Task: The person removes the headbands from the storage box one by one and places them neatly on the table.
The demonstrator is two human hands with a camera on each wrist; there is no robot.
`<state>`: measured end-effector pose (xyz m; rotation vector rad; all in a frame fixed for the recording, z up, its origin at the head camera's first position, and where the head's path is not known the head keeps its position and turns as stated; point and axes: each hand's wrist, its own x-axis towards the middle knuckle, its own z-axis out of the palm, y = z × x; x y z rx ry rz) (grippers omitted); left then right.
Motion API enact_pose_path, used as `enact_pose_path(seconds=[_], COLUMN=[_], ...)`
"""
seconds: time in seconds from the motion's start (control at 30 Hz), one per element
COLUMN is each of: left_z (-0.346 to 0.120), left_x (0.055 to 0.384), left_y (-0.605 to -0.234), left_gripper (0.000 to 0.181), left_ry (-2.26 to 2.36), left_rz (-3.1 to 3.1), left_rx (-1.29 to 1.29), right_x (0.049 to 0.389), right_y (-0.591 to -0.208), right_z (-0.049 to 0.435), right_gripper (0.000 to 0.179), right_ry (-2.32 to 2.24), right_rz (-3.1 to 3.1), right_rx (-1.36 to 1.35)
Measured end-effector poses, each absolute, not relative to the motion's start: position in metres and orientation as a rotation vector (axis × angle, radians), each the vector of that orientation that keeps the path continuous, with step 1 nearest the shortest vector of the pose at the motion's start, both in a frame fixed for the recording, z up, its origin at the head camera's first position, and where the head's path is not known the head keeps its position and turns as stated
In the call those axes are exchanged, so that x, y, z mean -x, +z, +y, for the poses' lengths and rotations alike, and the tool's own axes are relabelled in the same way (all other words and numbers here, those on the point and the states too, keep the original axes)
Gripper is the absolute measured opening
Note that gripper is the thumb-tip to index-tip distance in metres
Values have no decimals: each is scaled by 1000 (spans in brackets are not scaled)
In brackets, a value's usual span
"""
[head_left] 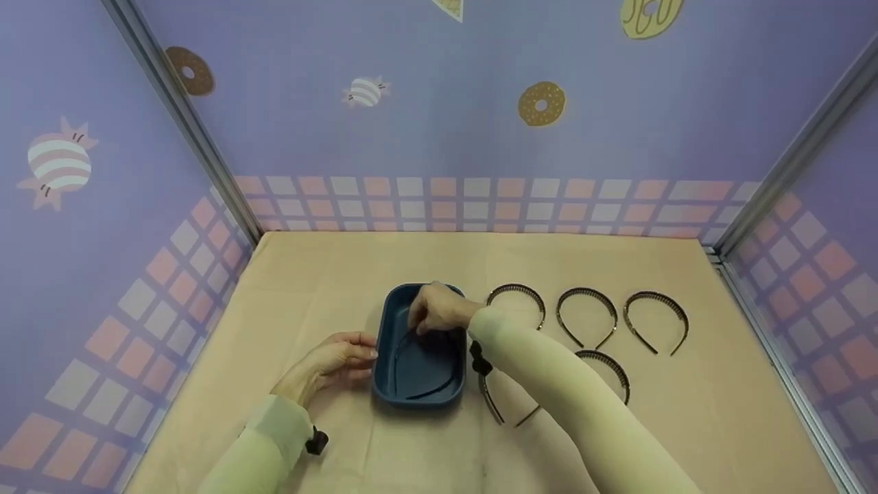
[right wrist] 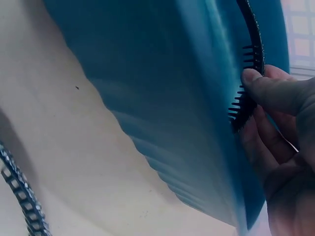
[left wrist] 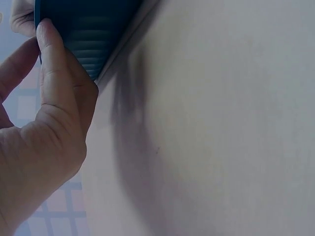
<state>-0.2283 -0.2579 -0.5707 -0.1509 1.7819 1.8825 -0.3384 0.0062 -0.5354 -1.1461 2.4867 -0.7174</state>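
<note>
Nothing readable here, honestly. The dark blue oblong plastic tray (head_left: 418, 384) has no label or brand showing, just plain ribbed sides in the wrist views. The black toothed plastic headbands (head_left: 586, 315) carry no markings I can make out. The purple wall panels (head_left: 439, 103) only have pictures on them: donuts, striped candies, a pink and white check border. The yellow donut sticker (head_left: 648, 15) at the top edge has some squiggly brown lines on it, but they're cut off and don't read as letters.
</note>
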Motion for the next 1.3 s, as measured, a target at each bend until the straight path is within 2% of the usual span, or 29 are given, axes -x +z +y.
enact_pose_path(seconds=[0.33, 0.73, 0.93, 1.3], left_z=[-258, -258, -259, -257], left_x=[229, 228, 228, 228], left_y=[-571, -570, -570, -570], left_gripper=[14, 16, 17, 18], left_ry=[1882, 1889, 1887, 1892], left_rz=[1783, 1741, 1741, 1744], left_rx=[162, 162, 159, 171], right_x=[346, 365, 366, 355], right_y=[-514, -472, -471, -485], right_z=[18, 59, 88, 138], right_gripper=[14, 15, 13, 11], right_ry=[-799, -839, -768, -518], right_rz=[2415, 2349, 2285, 2245], right_rx=[1105, 1088, 1034, 1098])
